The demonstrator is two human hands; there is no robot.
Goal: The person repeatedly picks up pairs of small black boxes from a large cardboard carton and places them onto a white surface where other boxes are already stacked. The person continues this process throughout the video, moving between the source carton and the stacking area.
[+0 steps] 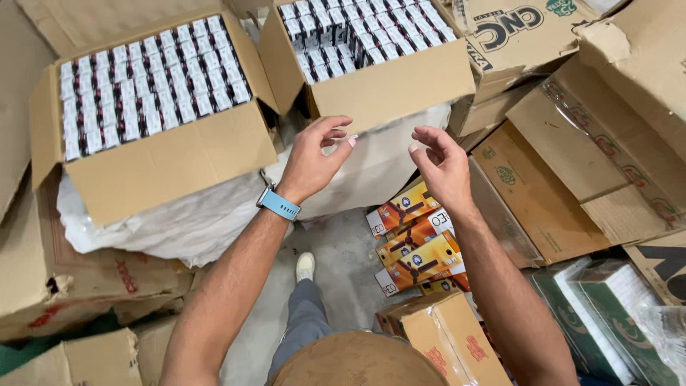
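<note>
**Both hands raised and empty between the two packed cartons**

While you stand over the grey concrete floor (343,250), your left hand (312,161) and right hand (443,168) hover in the air, palms turned toward each other, with nothing between them. The fingers (336,132) of the left hand are loosely curled and apart, clamped on nothing; the right hand's are the same, spread and bare. A light blue band (279,204) sits on your left wrist.

Just beyond your hands stands an open brown cardboard carton (389,89) packed tight with rows of small dark-and-white boxes, resting on a white plastic-wrapped bundle (193,221). A second open brown carton (171,154), filled the same way, lies to the left, well apart from either hand.

By my reading you are between grasps. Taking up the nearer carton would call for both hands to reach forward and spread to its side walls.

The floor is crowded: orange long boxes printed with a ceiling fan (418,246) lie below your right forearm, flattened brown cardboard sheets (572,179) lean to the right, and green wrapped packs (600,307) sit in the lower right corner.
</note>
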